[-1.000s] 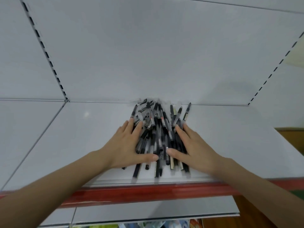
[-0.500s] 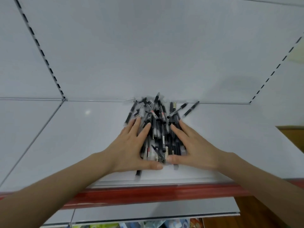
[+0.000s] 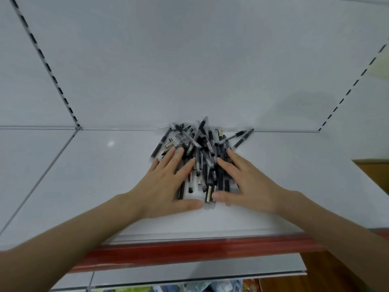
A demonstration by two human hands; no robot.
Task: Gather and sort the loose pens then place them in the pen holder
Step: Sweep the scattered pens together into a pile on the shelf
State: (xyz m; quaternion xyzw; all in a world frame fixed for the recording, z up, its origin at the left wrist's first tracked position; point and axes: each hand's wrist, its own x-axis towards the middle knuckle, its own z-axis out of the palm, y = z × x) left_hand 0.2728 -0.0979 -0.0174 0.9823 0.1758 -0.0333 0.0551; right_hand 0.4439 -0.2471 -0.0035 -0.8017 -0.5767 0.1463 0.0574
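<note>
A heap of several black and clear pens (image 3: 205,157) lies on a white shelf (image 3: 105,175), its far end against the back wall. My left hand (image 3: 166,186) lies flat with straight fingers on the heap's left side. On the right side my right hand (image 3: 246,184) presses flat in the same way. The two thumbs almost meet at the near end of the heap. A few pens fan out at the back right (image 3: 242,138). No pen holder is in view.
The shelf has a red front strip (image 3: 189,251) along its near edge. Slotted uprights run up the white back wall at left (image 3: 48,66) and right (image 3: 353,85). Coloured packages (image 3: 189,288) show on a lower shelf. Wood-brown surface (image 3: 376,173) at right.
Both hands have pushed the heap away from the shelf's front edge toward the back wall. The pens are bunched tighter and some at the far end have fanned out.
</note>
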